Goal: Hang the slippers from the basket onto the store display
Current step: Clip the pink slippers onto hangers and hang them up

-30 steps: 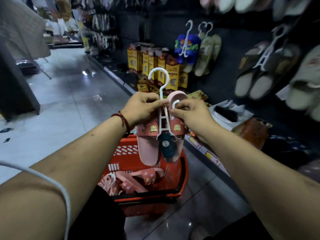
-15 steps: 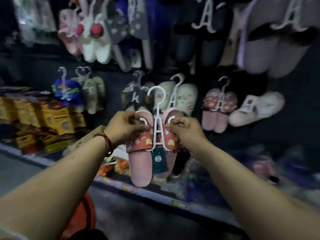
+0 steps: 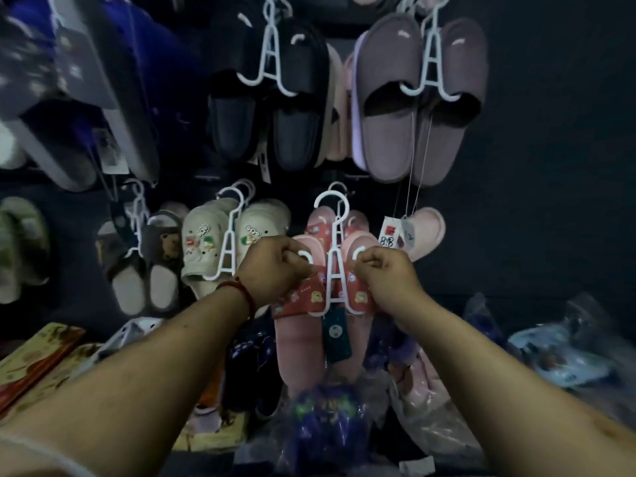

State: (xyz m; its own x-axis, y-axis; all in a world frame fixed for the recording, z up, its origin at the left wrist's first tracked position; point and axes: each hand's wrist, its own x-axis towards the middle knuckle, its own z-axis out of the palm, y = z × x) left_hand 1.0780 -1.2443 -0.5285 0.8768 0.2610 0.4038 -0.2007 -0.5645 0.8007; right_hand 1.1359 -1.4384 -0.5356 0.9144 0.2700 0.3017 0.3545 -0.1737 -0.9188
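hands (image 3: 275,268) (image 3: 387,273) tight on pink slippers (image 3: 297,346)

A mauve pair of slippers (image 3: 389,132) is hanging at the top right, with a dark navy pair (image 3: 296,132) hanging to its left. Below, cream clogs (image 3: 199,242) with charms and bear-faced slippers (image 3: 161,249) are hanging side by side — a price tag (image 3: 389,235) is dangling on strings from the mauve pair. Plastic-wrapped goods (image 3: 330,418) are lying underneath, with yellow-and-red boxes (image 3: 38,359) sitting at the far left.
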